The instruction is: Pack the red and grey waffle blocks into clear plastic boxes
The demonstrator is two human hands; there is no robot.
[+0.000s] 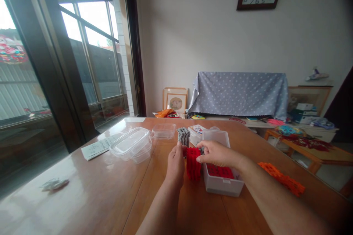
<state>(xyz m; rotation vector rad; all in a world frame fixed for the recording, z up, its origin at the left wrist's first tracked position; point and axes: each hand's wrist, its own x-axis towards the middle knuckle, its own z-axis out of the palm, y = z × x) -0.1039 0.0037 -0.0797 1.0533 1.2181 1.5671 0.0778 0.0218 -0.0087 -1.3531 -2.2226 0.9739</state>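
Note:
Over the middle of the table, my left hand [175, 163] is closed around the side of a joined plastic lattice piece. Its upper part is a grey block of ridged, openwork links [183, 136], and a red ridged section [193, 165] hangs below and to the right. My right hand [213, 153] pinches the upper right of the red section, where a small grey bit shows by the fingertips. Just under my right hand stands a clear plastic box [223, 186], its lid raised at the back, with red lattice pieces [220, 171] inside. How the grey and red parts join is hidden.
Clear plastic containers [131, 141] and a smaller clear tub [163, 131] stand left of centre, beside a written sheet [99, 147]. An orange lattice strip [281, 178] lies at the right. A small clear packet [55, 184] is at far left. A white printed box [196, 132] stands behind my hands.

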